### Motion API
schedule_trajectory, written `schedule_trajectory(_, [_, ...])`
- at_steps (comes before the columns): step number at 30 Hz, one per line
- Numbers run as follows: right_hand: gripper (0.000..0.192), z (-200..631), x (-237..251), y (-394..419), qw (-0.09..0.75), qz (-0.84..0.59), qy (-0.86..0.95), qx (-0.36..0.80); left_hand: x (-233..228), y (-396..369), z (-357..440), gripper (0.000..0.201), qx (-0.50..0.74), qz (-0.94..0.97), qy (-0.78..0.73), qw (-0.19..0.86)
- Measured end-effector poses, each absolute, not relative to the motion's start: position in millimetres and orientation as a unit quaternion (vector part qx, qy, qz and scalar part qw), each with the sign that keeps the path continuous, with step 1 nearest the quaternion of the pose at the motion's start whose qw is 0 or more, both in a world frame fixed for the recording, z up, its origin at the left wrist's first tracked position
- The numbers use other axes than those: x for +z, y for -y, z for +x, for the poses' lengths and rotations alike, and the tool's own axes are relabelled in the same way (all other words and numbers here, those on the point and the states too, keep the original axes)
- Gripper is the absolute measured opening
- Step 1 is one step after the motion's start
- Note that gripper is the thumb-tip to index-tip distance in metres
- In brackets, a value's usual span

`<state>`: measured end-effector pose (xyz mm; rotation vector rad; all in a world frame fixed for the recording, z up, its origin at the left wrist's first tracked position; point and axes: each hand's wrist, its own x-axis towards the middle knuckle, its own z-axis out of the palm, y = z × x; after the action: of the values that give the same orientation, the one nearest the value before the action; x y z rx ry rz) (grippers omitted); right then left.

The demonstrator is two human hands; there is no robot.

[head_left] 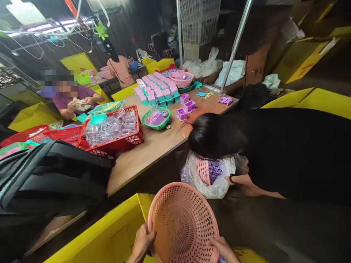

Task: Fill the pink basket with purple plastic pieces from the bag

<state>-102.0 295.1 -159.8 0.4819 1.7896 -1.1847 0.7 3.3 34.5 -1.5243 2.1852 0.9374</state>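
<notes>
- Nearest, a round, pale-pink plastic basket with a perforated wall and floor (181,223) is at the bottom centre, tilted so its inside faces the camera.
- The left hand (143,241) pinches the basket's left edge; the right hand (223,248) grips the opposite edge, its thumb laid over the inner side.
- The basket should be light, with no load showing inside, and fairly stiff, perhaps giving a little at the thin wall. The smooth plastic could slip, so the rim, held on opposite sides as here, looks the best hold.
- Just left of it, an open yellow box with tall flat panels (109,233) runs off the bottom edge.
- Just beyond, a cloudy clear-plastic bag (200,190) holds small purple pieces (215,171) and a second pink perforated basket (202,170); a person in black (296,153) leans over it, one hand at its edge.
- Farther off, a brown wooden-topped table (159,153) bears a red plastic lattice crate (123,140) of clear plastic parts, small purple open boxes (189,106) and rows of pink-and-teal pieces (156,87).
- Hard to make out: the basket's bottom edge is cut off, the fingers behind its wall are mostly hidden, and a purple sliver under the right hand is too small to identify. The leaning person's other hand cannot be made out clearly.
</notes>
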Motion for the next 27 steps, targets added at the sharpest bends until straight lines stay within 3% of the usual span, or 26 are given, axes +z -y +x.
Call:
schedule_trajectory(6, [0.014, -97, -139, -286, 0.444, 0.204, -0.74, -0.462, 32, 3, 5, 0.018, 0.312, -0.53, -0.769, 0.171])
schedule_trajectory(15, [0.026, -99, -122, -271, 0.437, 0.195, -0.772, -0.418, 38, 8, 13, 0.016, 0.326, -0.53, -0.767, 0.159])
schedule_trajectory(27, [0.018, -116, -74, -271, 0.47, 0.142, -0.757, -0.431, 38, -2, 19, 0.011, 0.386, -0.572, -0.706, 0.157])
